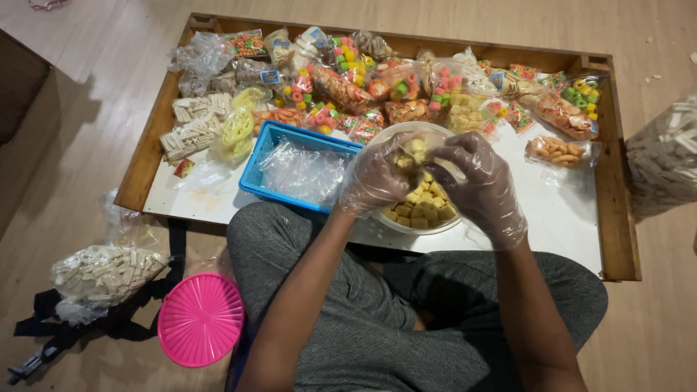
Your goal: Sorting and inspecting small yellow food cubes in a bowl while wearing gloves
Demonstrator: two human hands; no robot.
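Gloved hands (428, 181) cover much of the bowl (406, 221); their grip there unreadable. Right of bowl, big snack bag (664, 156) cut by frame edge.

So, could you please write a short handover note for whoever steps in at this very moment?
Left hand: gloved, over the white bowl, pinching yellow snack pieces together with the right.
Right hand: gloved, fingers curled on the same pieces above the bowl.
The bowl sits on the low tray table in front of the lap, still fairly full.
The blue bin beside the bowl holds clear empty bags.
Done: many filled snack packets are piled along the far side.
Left: the yellow pieces in the bowl; a big sack of white sticks lies on the floor by a pink lid.
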